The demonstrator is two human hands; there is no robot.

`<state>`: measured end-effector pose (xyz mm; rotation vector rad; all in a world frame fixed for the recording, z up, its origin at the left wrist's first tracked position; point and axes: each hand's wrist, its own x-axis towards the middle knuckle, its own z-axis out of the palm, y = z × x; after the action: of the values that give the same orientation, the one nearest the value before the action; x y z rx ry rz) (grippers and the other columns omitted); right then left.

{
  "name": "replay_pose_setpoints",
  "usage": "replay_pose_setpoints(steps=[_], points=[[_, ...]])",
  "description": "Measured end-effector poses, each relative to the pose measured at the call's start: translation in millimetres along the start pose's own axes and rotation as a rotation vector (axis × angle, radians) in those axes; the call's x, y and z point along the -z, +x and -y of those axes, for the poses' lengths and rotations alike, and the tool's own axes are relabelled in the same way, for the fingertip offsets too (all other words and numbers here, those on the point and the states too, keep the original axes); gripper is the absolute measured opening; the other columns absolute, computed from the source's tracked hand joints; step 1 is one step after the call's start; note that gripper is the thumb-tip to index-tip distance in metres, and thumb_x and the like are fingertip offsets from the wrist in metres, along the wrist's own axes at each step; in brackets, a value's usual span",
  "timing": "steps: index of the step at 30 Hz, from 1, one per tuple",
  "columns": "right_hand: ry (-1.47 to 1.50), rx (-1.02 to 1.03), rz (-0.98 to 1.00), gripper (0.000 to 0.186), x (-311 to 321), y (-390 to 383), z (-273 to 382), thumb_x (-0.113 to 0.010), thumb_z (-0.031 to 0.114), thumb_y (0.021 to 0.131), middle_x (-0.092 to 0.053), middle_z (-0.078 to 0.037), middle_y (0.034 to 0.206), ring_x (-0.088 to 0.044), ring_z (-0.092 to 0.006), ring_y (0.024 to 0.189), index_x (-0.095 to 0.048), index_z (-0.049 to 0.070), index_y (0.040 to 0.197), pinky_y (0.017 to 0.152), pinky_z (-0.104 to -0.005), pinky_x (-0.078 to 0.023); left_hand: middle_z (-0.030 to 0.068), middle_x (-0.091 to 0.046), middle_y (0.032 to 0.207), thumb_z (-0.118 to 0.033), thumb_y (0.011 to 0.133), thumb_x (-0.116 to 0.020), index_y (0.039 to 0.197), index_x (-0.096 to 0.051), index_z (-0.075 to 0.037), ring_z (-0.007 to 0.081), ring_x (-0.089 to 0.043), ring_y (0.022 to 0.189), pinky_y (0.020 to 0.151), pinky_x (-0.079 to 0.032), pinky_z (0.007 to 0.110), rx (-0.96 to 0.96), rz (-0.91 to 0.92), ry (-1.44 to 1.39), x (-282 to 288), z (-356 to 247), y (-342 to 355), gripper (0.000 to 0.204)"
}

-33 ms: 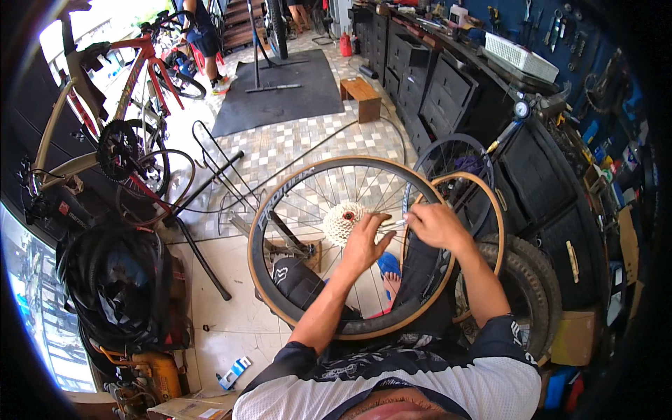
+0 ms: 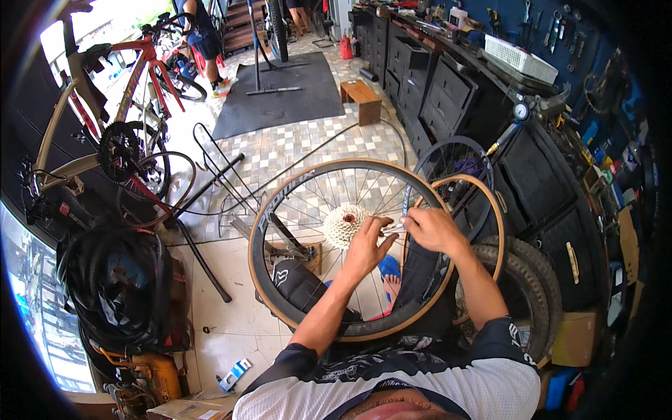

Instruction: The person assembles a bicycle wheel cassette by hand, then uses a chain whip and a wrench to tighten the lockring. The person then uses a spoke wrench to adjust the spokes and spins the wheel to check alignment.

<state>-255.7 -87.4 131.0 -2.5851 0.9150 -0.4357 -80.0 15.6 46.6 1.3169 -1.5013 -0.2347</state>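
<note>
A bicycle wheel [image 2: 263, 288] with a dark rim and tan-edged tyre rests across my lap, tilted toward me. Its pale metal cassette [image 2: 337, 228] sits at the hub, left of my hands. My left hand [image 2: 364, 246] is over the spokes beside the cassette, fingers curled and thumb set a little apart; what they grip is hidden. My right hand [image 2: 431, 229], over the wheel's right side, pinches a small slim silver piece [image 2: 395, 227] that reaches toward my left fingertips. Its kind is too small to tell.
Another tan-edged tyre [image 2: 501, 231] and thick knobbly tyres [image 2: 542, 280] stand at my right. Black drawers [image 2: 448, 98] line that side. A bicycle frame [image 2: 66, 168] and a stand's dark legs [image 2: 203, 262] are on the left. A wooden stool [image 2: 360, 100] stands ahead.
The small silver piece between my hands sits slightly lower and more tilted. Both hands stay in nearly the same place over the wheel.
</note>
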Motion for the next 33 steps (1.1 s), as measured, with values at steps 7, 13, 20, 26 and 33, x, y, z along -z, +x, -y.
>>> replay_pose_setpoints(steps=[7,13,20,26,33], points=[[0.067,-0.048,0.086,0.049,-4,5,6,-0.056,0.046,0.104,-0.067,-0.026,0.075,-0.067,-0.0482,0.077,-0.067,0.0,0.088,0.069,-0.0568,-0.048,0.0105,-0.065,0.093,-0.007,0.086,-0.08,0.1,-0.069,-0.005,0.0321,-0.066,0.076,0.066,-0.053,0.041,0.02,-0.045,0.049,3,2,6,0.017],[0.0,-0.005,-0.026,0.054,-22,-10,-7,-0.053,0.049,0.106,-0.066,-0.026,0.073,-0.067,-0.0469,0.075,-0.067,0.001,0.086,0.066,-0.0561,-0.048,0.0108,-0.067,0.088,-0.009,0.086,-0.08,0.095,-0.074,-0.005,0.033,-0.067,0.077,0.066,-0.054,0.041,-0.094,0.015,0.056,4,-1,6,0.011],[0.211,-0.045,0.032,0.056,-14,-7,-10,-0.052,0.05,0.106,-0.064,-0.023,0.07,-0.065,-0.0464,0.07,-0.066,0.0,0.086,0.064,-0.0531,-0.048,0.0088,-0.066,0.087,-0.014,0.087,-0.08,0.099,-0.073,-0.007,0.0312,-0.068,0.076,0.065,-0.055,0.042,-0.184,0.03,0.193,12,-2,8,0.014],[0.226,-0.079,0.028,0.062,-13,-9,-6,-0.05,0.055,0.106,-0.063,-0.024,0.07,-0.064,-0.0452,0.069,-0.066,-0.001,0.085,0.065,-0.0523,-0.047,0.0069,-0.065,0.092,-0.015,0.087,-0.08,0.1,-0.071,-0.01,0.0314,-0.068,0.073,0.06,-0.055,0.042,-0.141,0.053,0.213,9,-12,7,0.017],[0.301,-0.249,0.014,0.07,-20,-11,-25,-0.053,0.061,0.103,-0.059,-0.022,0.064,-0.062,-0.0382,0.062,-0.066,-0.003,0.078,0.06,-0.0492,-0.044,0.0069,-0.064,0.09,-0.013,0.09,-0.077,0.099,-0.071,-0.009,0.0323,-0.07,0.072,0.061,-0.056,0.043,-0.126,0.042,0.156,5,-7,4,0.012]])
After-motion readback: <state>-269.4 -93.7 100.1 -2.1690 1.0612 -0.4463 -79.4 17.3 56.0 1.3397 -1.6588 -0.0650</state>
